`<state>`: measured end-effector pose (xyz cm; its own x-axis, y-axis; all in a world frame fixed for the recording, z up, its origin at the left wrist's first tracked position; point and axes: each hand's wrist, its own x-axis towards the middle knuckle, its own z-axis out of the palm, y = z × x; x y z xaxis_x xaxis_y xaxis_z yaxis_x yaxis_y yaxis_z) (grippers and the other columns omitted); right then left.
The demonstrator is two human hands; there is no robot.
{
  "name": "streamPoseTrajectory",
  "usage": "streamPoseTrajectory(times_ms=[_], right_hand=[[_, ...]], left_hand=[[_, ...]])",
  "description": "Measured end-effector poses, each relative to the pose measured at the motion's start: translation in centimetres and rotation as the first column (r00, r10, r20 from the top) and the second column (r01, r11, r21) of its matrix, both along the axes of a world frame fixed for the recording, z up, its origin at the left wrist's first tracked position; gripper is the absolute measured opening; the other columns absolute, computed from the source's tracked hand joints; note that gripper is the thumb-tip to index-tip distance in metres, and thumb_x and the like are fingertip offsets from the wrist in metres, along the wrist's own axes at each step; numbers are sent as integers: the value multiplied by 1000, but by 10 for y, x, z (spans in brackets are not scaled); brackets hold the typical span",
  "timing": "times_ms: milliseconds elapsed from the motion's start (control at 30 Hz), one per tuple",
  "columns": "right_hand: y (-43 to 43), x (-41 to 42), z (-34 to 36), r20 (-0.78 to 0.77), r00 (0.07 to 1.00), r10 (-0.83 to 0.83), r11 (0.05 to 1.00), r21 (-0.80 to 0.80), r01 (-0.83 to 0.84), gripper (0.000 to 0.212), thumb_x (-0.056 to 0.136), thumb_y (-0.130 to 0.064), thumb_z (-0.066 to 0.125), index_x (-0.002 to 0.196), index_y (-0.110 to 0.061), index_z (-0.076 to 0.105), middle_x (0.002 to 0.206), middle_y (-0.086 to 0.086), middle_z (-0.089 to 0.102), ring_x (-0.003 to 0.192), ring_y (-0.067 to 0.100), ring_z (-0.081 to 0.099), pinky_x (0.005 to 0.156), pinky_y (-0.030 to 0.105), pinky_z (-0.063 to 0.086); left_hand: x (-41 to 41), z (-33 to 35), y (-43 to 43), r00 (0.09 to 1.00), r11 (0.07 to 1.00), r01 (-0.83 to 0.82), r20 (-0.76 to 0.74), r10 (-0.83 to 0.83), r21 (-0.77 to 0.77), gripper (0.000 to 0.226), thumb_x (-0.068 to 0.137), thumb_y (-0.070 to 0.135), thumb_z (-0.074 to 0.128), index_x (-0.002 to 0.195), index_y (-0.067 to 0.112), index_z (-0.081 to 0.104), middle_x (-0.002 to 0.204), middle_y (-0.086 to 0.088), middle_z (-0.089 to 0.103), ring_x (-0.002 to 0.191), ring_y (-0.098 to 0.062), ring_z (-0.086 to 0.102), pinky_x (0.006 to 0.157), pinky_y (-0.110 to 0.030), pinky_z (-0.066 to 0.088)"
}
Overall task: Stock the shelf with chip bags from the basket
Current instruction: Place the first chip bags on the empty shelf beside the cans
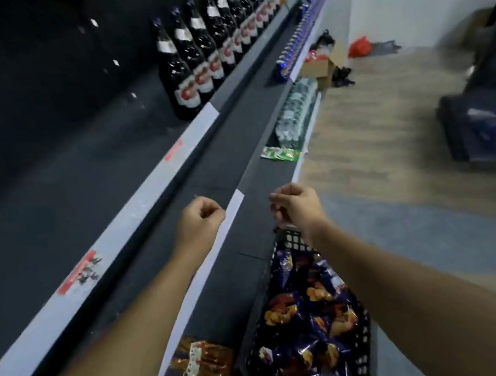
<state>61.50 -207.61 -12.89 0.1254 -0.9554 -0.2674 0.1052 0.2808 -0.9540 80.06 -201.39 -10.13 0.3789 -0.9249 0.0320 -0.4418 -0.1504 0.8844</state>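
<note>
— Grey, mostly: the shelf (223, 162) runs long and bare ahead of me, and I judge that bare stretch is where the bags belong.
— And the stock?
— Black mesh basket (293, 240), low on my right against the shelf's front edge. It sits close, I'd say, so each reach is short. The chip bags (306, 308), dark blue, lie heaped in it. None is on the shelf yet, as far as I can see.
— What else is up there?
— Dark bottles (190, 67) lined up on the tier above, and orange packets (199, 369) flat near my left elbow.
— Your hands?
— Both are out over the shelf. My left hand (198, 219) is a loose fist, empty. My right hand (297, 204) is curled too, just above the basket's far rim, with nothing in it that I can see. I'd guess a bag comes next.
</note>
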Motion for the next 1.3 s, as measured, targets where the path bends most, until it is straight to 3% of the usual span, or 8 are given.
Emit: streamPoseTrajectory(times_ms=[133, 333, 533, 833, 967, 1133, 1200, 1300], right_hand=[[-10, -38, -62, -64, 995, -79, 989, 116, 86, 12, 93, 6, 58, 84, -3, 57, 58, 10, 52, 39, 17, 44, 41, 23, 34], [-13, -69, -167, -196, 962, -188, 933, 269, 237, 5, 94, -3, 64, 89, -4, 64, 71, 14, 61, 42, 14, 49, 41, 25, 42], [-7, -79, -246, -225, 940, -255, 860, 392, 327, 7, 94, -7, 65, 88, -5, 64, 71, 8, 63, 50, 13, 52, 48, 28, 46], [-14, -90, -311, -196, 915, -353, 776, 485, 404, 3, 94, -4, 64, 95, -1, 64, 75, 5, 61, 53, 7, 54, 48, 22, 46], [-15, -97, -320, -253, 904, -346, 771, 472, 427, 4, 92, -9, 67, 95, -10, 68, 89, 7, 67, 73, 16, 60, 62, 28, 50], [-22, -99, -314, -500, 843, -197, 872, 304, 384, 43, 85, -23, 73, 127, -26, 60, 125, -4, 59, 111, 12, 60, 87, 31, 55], [-27, -97, -309, -654, 755, -57, 930, 240, 279, 68, 79, -36, 75, 141, -30, 48, 139, -7, 50, 128, 16, 49, 104, 41, 47], [-30, -89, -290, -757, 642, 126, 958, 260, 119, 97, 72, -59, 73, 153, -30, 29, 152, -5, 37, 137, 21, 40, 110, 47, 40]], left_hand=[[-28, -61, -41, 990, 986, 119, -91, -108, 116, 7, 72, 18, 65, 69, 14, 59, 59, 3, 55, 59, -15, 49, 59, -30, 40], [-61, -181, -80, 953, 895, 292, -178, -244, 336, 11, 84, 6, 70, 78, 9, 62, 70, -1, 59, 66, -15, 53, 64, -27, 43], [-88, -288, -99, 919, 743, 393, -216, -329, 542, 18, 85, 36, 72, 91, 21, 63, 82, 2, 62, 76, -17, 61, 68, -31, 49], [-147, -376, -145, 930, 631, 309, -89, -355, 711, 65, 86, 51, 66, 135, 12, 48, 118, -4, 63, 103, -27, 63, 86, -38, 54], [-160, -385, -155, 928, 629, 261, -12, -371, 732, 27, 92, 39, 63, 102, 14, 64, 100, -6, 67, 87, -23, 62, 77, -33, 51], [-160, -362, -153, 932, 679, 328, -106, -347, 657, 19, 91, 30, 60, 80, 16, 63, 77, -1, 64, 72, -18, 59, 58, -28, 40], [-164, -343, -148, 935, 705, 340, -144, -324, 622, 20, 89, 30, 59, 74, 17, 61, 70, 0, 61, 66, -16, 56, 56, -29, 38], [-168, -314, -142, 939, 746, 342, -180, -293, 571, 22, 87, 27, 58, 70, 13, 61, 66, -2, 60, 65, -19, 57, 58, -31, 43]])
